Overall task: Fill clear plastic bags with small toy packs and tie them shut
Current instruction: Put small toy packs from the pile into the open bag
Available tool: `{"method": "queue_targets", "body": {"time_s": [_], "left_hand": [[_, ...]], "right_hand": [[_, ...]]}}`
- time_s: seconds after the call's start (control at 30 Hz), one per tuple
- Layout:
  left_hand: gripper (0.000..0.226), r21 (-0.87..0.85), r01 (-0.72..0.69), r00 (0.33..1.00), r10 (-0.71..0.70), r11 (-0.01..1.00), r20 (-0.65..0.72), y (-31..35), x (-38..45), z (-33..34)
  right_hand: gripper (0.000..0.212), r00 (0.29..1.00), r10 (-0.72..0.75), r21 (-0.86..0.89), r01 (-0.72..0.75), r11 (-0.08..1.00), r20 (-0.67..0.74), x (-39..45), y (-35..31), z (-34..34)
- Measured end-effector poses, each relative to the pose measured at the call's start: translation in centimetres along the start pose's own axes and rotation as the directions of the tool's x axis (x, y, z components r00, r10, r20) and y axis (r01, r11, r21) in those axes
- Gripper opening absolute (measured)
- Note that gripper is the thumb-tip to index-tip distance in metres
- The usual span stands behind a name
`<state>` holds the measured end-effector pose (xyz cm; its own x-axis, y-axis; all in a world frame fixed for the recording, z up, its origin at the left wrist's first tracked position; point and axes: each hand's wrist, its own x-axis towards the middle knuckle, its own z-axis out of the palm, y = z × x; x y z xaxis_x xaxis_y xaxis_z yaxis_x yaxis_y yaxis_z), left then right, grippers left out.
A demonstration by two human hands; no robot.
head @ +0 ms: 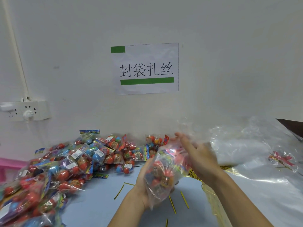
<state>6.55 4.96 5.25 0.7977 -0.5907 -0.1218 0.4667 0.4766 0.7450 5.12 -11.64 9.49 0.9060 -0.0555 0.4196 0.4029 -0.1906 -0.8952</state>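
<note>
**Bag filled, neck not yet gathered**

From the head camera, we hold a clear plastic bag [165, 171] of toy packs above the blue table [98, 202], in front of us and just right of centre. Our left hand [144, 182] cups it from below and behind, fingers curled around its bulging bottom. Our right hand [196, 154] is at the upper part of the bag, fingers loosely spread against the film; motion blur keeps us from saying whether it actually pinches the loose top.

We judge the filling of this bag done, or nearly so, and the closing about to start. The next move calls for us to gather the open mouth into a narrow neck, then pick up a gold twist tie [185, 199]; several lie on the table just under the bag.

To the left sits the heap of loose toy packs [68, 164]. A stack of empty bags [242, 149] lies right.
</note>
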Motion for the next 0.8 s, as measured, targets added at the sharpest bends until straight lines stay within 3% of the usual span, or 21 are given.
{"method": "queue_targets", "body": {"time_s": [0.07, 0.13, 0.23, 0.3, 0.37, 0.47, 0.6, 0.8], "left_hand": [[0.058, -0.077, -0.014, 0.998, 0.009, 0.997, -0.065, 0.2, 0.2, -0.4], [0.056, -0.113, -0.062, 0.995, 0.052, 0.992, -0.087, 0.3, 0.5, -0.7], [0.049, -0.043, -0.103, 0.995, 0.103, 0.994, -0.003, 0.1, 0.5, -0.2], [0.049, -0.037, -0.043, 0.994, 0.046, 0.998, 0.094, 0.0, 0.3, 0.2], [0.060, -0.024, 0.016, 0.991, -0.013, 1.000, 0.135, 0.0, 0.3, 0.4], [0.079, 0.040, 0.071, 0.995, -0.073, 0.997, 0.071, -0.2, 0.4, 0.4], [0.075, 0.006, 0.054, 0.998, -0.054, 0.999, -0.023, -0.6, 0.2, 0.9], [0.071, 0.016, 0.086, 0.996, -0.085, 0.996, -0.024, -0.2, -0.1, 1.0]], "right_hand": [[0.086, 0.984, 0.050, 0.075, -0.064, 0.995, 0.170, 0.1, 0.7, -0.7], [0.070, 0.944, 0.042, 0.102, -0.079, 0.992, 0.328, -0.2, 0.8, -1.0], [0.069, 0.918, 0.082, -0.003, -0.088, 0.996, 0.388, -0.4, 0.9, -0.8], [0.047, 0.902, 0.054, 0.012, -0.065, 0.998, 0.428, -0.7, 0.6, -0.3], [0.039, 0.904, 0.052, 0.028, -0.070, 0.997, 0.423, -1.0, 0.4, -0.3], [0.048, 0.936, 0.080, 0.052, -0.104, 0.993, 0.343, -1.2, 0.7, -0.3], [0.052, 0.950, 0.183, 0.080, -0.209, 0.975, 0.254, -1.5, 0.8, 0.4], [0.049, 0.955, 0.225, 0.115, -0.249, 0.962, 0.191, -1.6, 1.0, 1.2]]}}
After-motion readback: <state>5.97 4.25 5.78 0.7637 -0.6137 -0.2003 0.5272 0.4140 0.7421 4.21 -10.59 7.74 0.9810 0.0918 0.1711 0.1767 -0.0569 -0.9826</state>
